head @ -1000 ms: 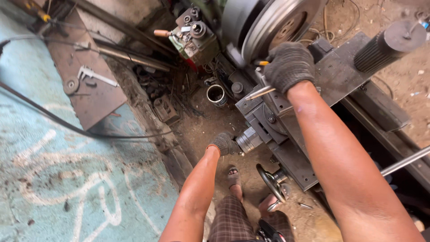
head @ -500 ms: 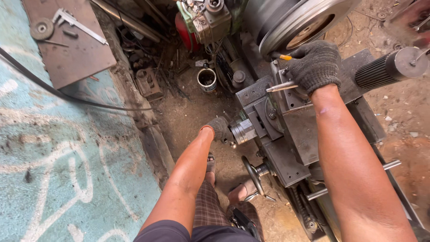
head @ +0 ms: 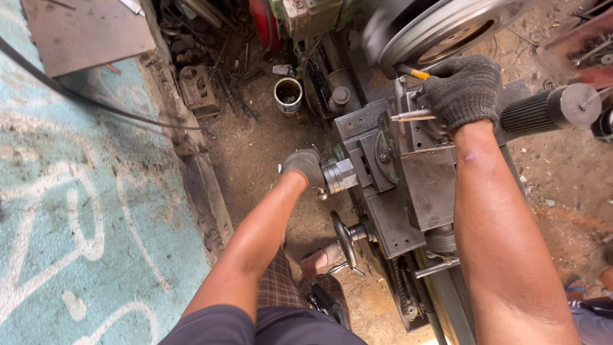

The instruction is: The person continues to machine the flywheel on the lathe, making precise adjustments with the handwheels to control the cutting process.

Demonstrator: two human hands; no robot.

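While both gloved hands rest on the grey, oil-stained metal lathe carriage (head: 418,185), I log positions as follows. My left hand (head: 304,165), in a dark knit glove, is closed around the small crank beside the shiny steel dial collar (head: 338,176) on the carriage's left face. My right hand (head: 463,89), gloved alike, is clamped on the tool post at the far end, fingers curled over a thin steel lever (head: 412,116). A yellow-tipped tool (head: 412,72) projects just beyond the knuckles. Nearer me, a black spoked handwheel (head: 345,239) sits on the carriage front. A round tin can (head: 288,94) stands on the dirt floor, far left of the machine.
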